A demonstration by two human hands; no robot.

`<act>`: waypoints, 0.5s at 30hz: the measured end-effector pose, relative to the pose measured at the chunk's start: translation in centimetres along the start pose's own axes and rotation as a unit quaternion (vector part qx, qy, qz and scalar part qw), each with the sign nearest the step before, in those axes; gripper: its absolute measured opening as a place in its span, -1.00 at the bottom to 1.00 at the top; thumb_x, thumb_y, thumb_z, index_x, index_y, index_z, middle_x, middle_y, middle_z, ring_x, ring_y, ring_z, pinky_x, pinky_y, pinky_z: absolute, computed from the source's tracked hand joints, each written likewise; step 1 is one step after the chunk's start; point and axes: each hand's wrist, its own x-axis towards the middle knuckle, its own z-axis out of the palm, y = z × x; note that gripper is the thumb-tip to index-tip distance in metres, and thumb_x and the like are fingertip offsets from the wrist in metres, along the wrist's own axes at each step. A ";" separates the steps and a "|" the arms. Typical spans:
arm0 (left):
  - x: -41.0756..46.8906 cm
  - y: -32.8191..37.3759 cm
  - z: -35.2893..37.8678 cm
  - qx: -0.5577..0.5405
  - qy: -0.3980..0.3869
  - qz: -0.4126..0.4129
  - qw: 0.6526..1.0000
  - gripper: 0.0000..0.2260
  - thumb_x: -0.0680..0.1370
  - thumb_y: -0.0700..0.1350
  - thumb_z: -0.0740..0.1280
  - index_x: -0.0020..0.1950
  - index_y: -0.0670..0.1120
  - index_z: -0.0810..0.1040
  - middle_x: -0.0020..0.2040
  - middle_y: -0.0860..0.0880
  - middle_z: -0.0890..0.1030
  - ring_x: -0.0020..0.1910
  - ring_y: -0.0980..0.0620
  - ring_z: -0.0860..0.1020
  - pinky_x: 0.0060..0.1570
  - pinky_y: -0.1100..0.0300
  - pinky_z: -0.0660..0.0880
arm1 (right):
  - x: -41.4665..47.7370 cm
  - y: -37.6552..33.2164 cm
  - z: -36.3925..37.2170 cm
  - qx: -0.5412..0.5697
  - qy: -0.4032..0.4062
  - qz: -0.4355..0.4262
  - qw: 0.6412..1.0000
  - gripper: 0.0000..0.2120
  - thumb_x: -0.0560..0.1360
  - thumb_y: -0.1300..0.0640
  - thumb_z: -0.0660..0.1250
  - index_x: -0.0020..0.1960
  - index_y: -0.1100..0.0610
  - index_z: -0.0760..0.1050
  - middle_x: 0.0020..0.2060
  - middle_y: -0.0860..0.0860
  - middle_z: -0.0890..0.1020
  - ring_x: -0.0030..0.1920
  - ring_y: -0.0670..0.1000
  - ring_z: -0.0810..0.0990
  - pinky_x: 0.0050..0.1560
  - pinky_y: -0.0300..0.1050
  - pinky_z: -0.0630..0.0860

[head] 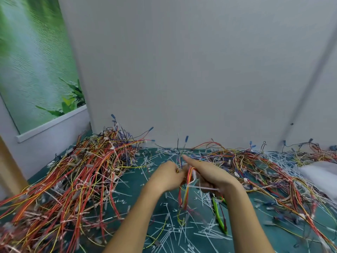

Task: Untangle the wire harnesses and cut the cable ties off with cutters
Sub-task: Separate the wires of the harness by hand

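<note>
- The green mat (284, 241) carries everything. No bin, tray or box shows on it, so nothing here sits inside a container.
- The left heap (73, 179), at 9 o'clock from the hands, is the larger store of tangled red, orange and yellow harnesses, with many white ties on them.
- The right heap (255, 165) runs from 1 to 4 o'clock and is looser. I judge that the wires trailing toward the hands could snag and be dragged along with any pull.
- A soft white shape (317, 170) lies at 3 o'clock. It may be a bag or a cloth; I cannot tell which, nor whether it holds anything.
- Cut ties (173, 225) litter the mat at 6 o'clock, where the dangling wire ends could catch on them.
- The left hand (169, 175) has its fingers curled round the held harness (187, 181).
- The right hand (207, 175) grasps the same bundle from the 3 o'clock side, with one finger reaching up.
- The cutters (219, 218), green-handled, are at 5 o'clock below the right wrist. I cannot tell whether the lower fingers touch them.
- The cable tie (202, 188) juts toward 3 o'clock, tight against the wires, so a careless snip would likely nick the insulation.
</note>
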 end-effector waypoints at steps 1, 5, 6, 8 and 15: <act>0.2 -0.5 0.2 0.023 -0.005 -0.011 1.000 -0.43 0.60 0.33 0.16 -0.42 -0.07 0.39 -0.34 -0.06 0.54 -0.16 -0.06 0.54 -0.20 0.09 0.43 | 0.4 0.2 0.3 0.013 -0.012 0.002 1.000 -0.41 0.30 -0.54 0.40 -0.36 0.01 0.58 -0.53 0.00 0.33 -0.57 -0.03 0.23 -0.52 -0.23 0.12; 1.0 -2.7 -1.4 -0.015 -0.065 -0.009 0.998 -0.23 0.50 0.54 -0.13 -0.14 0.01 0.68 -0.04 -0.10 0.61 0.20 -0.09 0.50 0.29 -0.05 0.39 | 2.2 1.3 1.3 0.143 -0.029 0.014 0.989 -0.60 0.44 -0.21 0.51 -0.03 0.14 0.61 -0.45 0.00 0.58 -0.60 -0.11 0.34 -0.63 -0.30 0.19; 1.2 -3.6 -2.0 -0.049 -0.074 -0.014 0.996 -0.23 0.51 0.51 -0.11 -0.04 0.01 0.72 0.03 -0.07 0.63 0.14 -0.04 0.54 0.28 -0.02 0.41 | 2.7 1.6 1.7 0.186 -0.038 0.023 0.981 -0.69 0.49 -0.09 0.50 -0.02 0.15 0.56 -0.39 0.02 0.64 -0.60 -0.13 0.33 -0.65 -0.31 0.18; 1.8 -6.0 -2.5 -0.065 -0.054 -0.049 0.995 -0.35 0.60 0.37 0.01 -0.07 -0.07 0.71 -0.08 -0.04 0.63 -0.09 0.00 0.56 0.15 0.03 0.48 | 3.5 2.1 2.8 0.247 -0.057 0.054 0.966 -0.81 0.54 0.05 0.45 -0.04 0.13 0.50 -0.26 0.08 0.69 -0.60 -0.13 0.31 -0.67 -0.33 0.18; 2.1 -10.7 -5.1 -0.115 0.151 -0.177 0.966 -0.40 0.65 -0.03 0.31 0.61 -0.11 0.12 0.49 -0.16 0.42 0.42 -0.23 0.43 0.43 -0.20 0.34 | 4.4 2.4 3.9 0.456 -0.061 0.029 0.887 -0.62 0.61 0.31 0.21 0.42 0.21 0.45 0.29 0.39 0.54 -0.61 -0.13 0.34 -0.69 -0.37 0.19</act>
